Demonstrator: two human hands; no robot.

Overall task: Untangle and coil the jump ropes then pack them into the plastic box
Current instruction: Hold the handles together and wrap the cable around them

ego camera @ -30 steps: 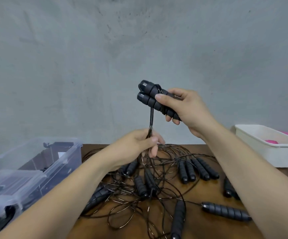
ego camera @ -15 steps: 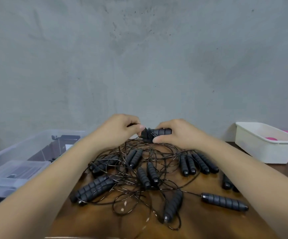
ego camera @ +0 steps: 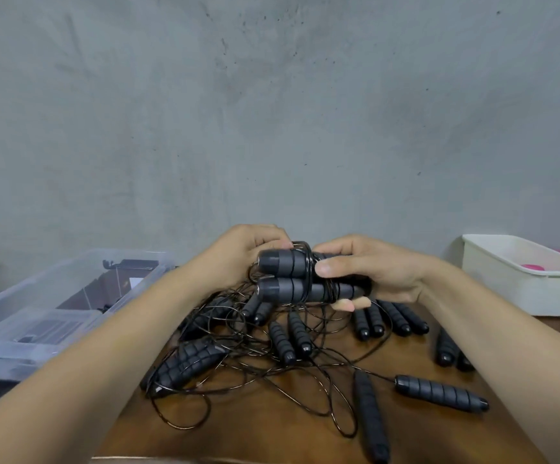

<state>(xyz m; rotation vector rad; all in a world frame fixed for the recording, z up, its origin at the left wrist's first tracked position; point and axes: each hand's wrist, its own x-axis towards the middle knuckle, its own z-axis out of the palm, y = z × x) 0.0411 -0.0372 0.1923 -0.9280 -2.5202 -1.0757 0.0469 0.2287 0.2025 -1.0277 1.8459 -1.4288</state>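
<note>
Currently held: two dark handles [ego camera: 285, 276], side by side, one above the other, lifted just over the tangle on the desk.
Right hand [ego camera: 382, 272]: grips both handles, with the thumb laid across their front and the fingers [ego camera: 345, 306] curled underneath.
Left hand [ego camera: 238, 259]: sits behind the capped ends of the handles with its fingers curled. I cannot tell whether they pinch the cord or only touch it.
Cord [ego camera: 310, 262]: thin and black, wound in several turns round the middle of the held handles. Strands trail from there down into the tangle.
Ropes [ego camera: 265, 343]: a knotted heap on the desk, below and in front of both hands, with ribbed handles lying among the loops.
Lone handle [ego camera: 441, 393]: lies flat at the right of the heap, and its cord runs left into the tangle.
Front handle [ego camera: 370, 420]: lies flat near the desk's near edge, lengthwise toward the person.
Desk [ego camera: 272, 433]: brown wood, set against the wall.
Box [ego camera: 54, 296]: clear plastic, on the left beside the left forearm. Dark things lie inside, too blurred to name.
Tub [ego camera: 519, 286]: white, at the far right, with something pink [ego camera: 533, 267] showing inside it.
Wall [ego camera: 272, 112]: grey, mottled concrete.
</note>
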